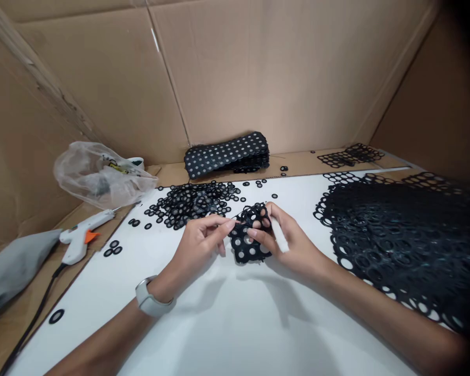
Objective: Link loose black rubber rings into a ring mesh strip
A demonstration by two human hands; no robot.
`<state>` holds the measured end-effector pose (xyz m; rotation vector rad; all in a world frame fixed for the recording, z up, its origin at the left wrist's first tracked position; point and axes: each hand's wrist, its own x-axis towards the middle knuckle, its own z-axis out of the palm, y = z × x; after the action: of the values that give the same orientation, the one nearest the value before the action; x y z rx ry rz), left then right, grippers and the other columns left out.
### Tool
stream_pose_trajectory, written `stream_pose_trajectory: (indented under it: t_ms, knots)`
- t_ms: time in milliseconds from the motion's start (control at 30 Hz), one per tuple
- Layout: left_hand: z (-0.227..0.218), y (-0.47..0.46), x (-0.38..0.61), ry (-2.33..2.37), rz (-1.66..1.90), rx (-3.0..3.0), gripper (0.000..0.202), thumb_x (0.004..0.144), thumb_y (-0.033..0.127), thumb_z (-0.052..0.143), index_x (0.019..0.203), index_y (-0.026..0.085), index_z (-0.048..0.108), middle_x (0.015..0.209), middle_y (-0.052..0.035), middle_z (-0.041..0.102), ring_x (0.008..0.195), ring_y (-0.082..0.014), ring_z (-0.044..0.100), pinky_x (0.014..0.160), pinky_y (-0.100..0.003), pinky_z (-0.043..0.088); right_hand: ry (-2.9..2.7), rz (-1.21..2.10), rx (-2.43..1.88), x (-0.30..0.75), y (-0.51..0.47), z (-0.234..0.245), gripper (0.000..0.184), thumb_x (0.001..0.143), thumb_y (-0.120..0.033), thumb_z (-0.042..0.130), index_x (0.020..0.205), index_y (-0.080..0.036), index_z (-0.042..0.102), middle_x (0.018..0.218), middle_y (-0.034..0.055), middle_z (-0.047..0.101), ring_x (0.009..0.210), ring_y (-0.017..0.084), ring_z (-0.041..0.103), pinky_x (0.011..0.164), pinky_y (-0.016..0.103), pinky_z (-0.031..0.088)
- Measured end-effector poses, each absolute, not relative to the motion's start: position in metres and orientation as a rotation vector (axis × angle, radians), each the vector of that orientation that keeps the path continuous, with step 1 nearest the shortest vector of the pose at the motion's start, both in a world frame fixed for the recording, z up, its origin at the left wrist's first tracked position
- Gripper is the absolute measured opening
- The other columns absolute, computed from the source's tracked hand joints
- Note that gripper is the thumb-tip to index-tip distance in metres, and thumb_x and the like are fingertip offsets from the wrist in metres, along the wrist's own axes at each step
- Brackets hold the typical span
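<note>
Between my two hands, above the white tabletop (pixel 219 324), is a small black sheet with round holes (pixel 245 243), its upper part folded over or bunched. My right hand (pixel 292 237) grips its right side with thumb and fingers. A short white stick-like thing (pixel 279 235) is also held in that hand, against the palm; its exact kind is unclear. My left hand (pixel 199 240) is closed, thumb and forefinger pinched at the sheet's left edge. Just behind my left hand is a heap of small black rings (pixel 194 201).
A large pile of black ring mesh (pixel 407 245) covers the right side. Stacked perforated black strips (pixel 227 154) lie at the back. On the left are a white glue gun (pixel 76 240) with a cord, a clear plastic bag (pixel 97 177) and a grey pouch (pixel 19 266). Cardboard walls (pixel 278 73) surround the table.
</note>
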<state>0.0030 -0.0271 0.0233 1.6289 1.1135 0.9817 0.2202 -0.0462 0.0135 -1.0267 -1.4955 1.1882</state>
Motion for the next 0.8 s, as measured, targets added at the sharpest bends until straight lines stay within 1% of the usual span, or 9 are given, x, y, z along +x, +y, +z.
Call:
stream_pose_trajectory:
  t_ms: [100,200,267,333,433,500,567,633,800]
  knots:
    - [0.024,-0.022,-0.001,1.177,1.079,1.47,0.035,0.097,0.054,0.076,0.096,0.02,0.083,0.056,0.001,0.06,0.045,-0.0107,0.045,0.042,-0.024,0.029,-1.557,1.104,-1.056,0.22,-0.049,0.016,0.033,0.098,-0.04,0.071,0.095,-0.025,0.041,0.094,0.0009,0.057,0.085,0.019,0.058,0.079,0.034,0.052]
    - [0.026,-0.009,-0.016,1.308,1.234,1.392,0.034,0.096,0.053,0.075,0.102,0.021,0.082,0.058,0.0016,0.058,0.047,-0.0112,0.044,0.043,-0.023,0.026,-1.575,1.063,-1.1,0.223,-0.048,0.013,0.031,0.099,-0.04,0.07,0.096,-0.025,0.043,0.096,0.0019,0.057,0.089,0.02,0.058,0.081,0.034,0.052]
    - [0.027,0.002,-0.03,1.398,1.317,1.42,0.033,0.095,0.051,0.076,0.106,0.021,0.083,0.068,-0.001,0.065,0.05,-0.0111,0.047,0.044,-0.024,0.028,-1.547,1.082,-1.134,0.225,-0.046,0.011,0.033,0.098,-0.043,0.07,0.096,-0.025,0.042,0.099,0.0027,0.059,0.089,0.02,0.059,0.08,0.033,0.052]
    - [0.026,0.011,-0.041,1.472,1.328,1.54,0.031,0.095,0.046,0.076,0.112,0.021,0.084,0.087,-0.0042,0.075,0.052,-0.0104,0.051,0.047,-0.025,0.035,-1.5,1.121,-1.158,0.227,-0.043,0.009,0.037,0.096,-0.045,0.072,0.095,-0.025,0.041,0.1,0.0032,0.061,0.088,0.02,0.06,0.079,0.033,0.052]
    - [0.022,0.013,-0.043,1.506,1.276,1.845,0.025,0.098,0.036,0.074,0.119,0.025,0.083,0.118,-0.0052,0.078,0.056,-0.0088,0.053,0.054,-0.026,0.044,-1.42,1.224,-1.175,0.226,-0.041,0.011,0.045,0.09,-0.047,0.079,0.095,-0.026,0.039,0.103,0.0033,0.063,0.088,0.02,0.061,0.076,0.032,0.052]
    - [0.02,0.005,-0.035,1.443,1.283,2.057,0.021,0.101,0.031,0.07,0.117,0.026,0.083,0.12,-0.0045,0.076,0.06,-0.0089,0.054,0.059,-0.026,0.046,-1.39,1.312,-1.161,0.226,-0.041,0.014,0.05,0.084,-0.045,0.084,0.095,-0.026,0.039,0.105,0.0029,0.065,0.087,0.019,0.062,0.076,0.032,0.052]
    - [0.019,-0.007,-0.025,1.312,1.307,2.234,0.018,0.104,0.027,0.068,0.115,0.026,0.082,0.112,-0.0043,0.075,0.066,-0.0104,0.057,0.062,-0.026,0.047,-1.393,1.353,-1.143,0.226,-0.042,0.018,0.053,0.081,-0.043,0.088,0.094,-0.026,0.039,0.105,0.0023,0.065,0.089,0.019,0.063,0.079,0.033,0.053]
    - [0.018,-0.018,-0.015,1.167,1.29,2.34,0.018,0.105,0.025,0.067,0.115,0.026,0.082,0.109,-0.0046,0.073,0.069,-0.0108,0.059,0.064,-0.025,0.05,-1.402,1.346,-1.136,0.226,-0.043,0.02,0.055,0.079,-0.042,0.09,0.093,-0.026,0.04,0.101,0.0017,0.066,0.092,0.02,0.064,0.083,0.034,0.054]
    - [0.013,-0.031,-0.006,1.024,1.106,2.355,0.029,0.102,0.035,0.077,0.13,0.028,0.078,0.124,-0.0072,0.071,0.068,-0.0091,0.061,0.066,-0.026,0.056,-1.401,1.306,-1.091,0.23,-0.043,0.019,0.053,0.083,-0.04,0.09,0.091,-0.025,0.039,0.098,0.001,0.069,0.097,0.022,0.068,0.086,0.035,0.056]
